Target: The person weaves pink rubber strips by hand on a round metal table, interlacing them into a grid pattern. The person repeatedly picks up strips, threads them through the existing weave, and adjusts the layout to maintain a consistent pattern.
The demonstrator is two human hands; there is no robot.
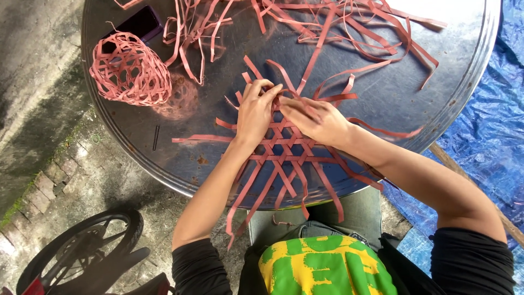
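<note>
The fingers (267,90) of the left hand (254,112) are bent down and pinch a pink strip at the far edge of a flat open weave (284,143), while the fingers (290,104) of the right hand (316,121) close on a neighbouring strip right beside them, so the two sets of fingertips almost touch. Both palms rest on the weave, which lies near the front edge of the round metal worktop (382,82), directly ahead of the person; its strips cross in a lattice of small triangular and six-sided gaps. Long free ends of the weave fan out on all sides, several of them hanging over the near rim toward the person's lap. Farther back on the worktop a tangle of loose pink strips (338,27) spreads across the far side. To the left of that sits a finished openwork ball (130,70) woven from the same pink strip, touching a dark phone (141,23) that lies behind it. A small dark stick (156,137) lies alone near the worktop's left rim. Off the worktop, a blue tarpaulin (491,109) covers the ground on the right, and a bicycle wheel (82,246) shows at lower left on the paved ground.
</note>
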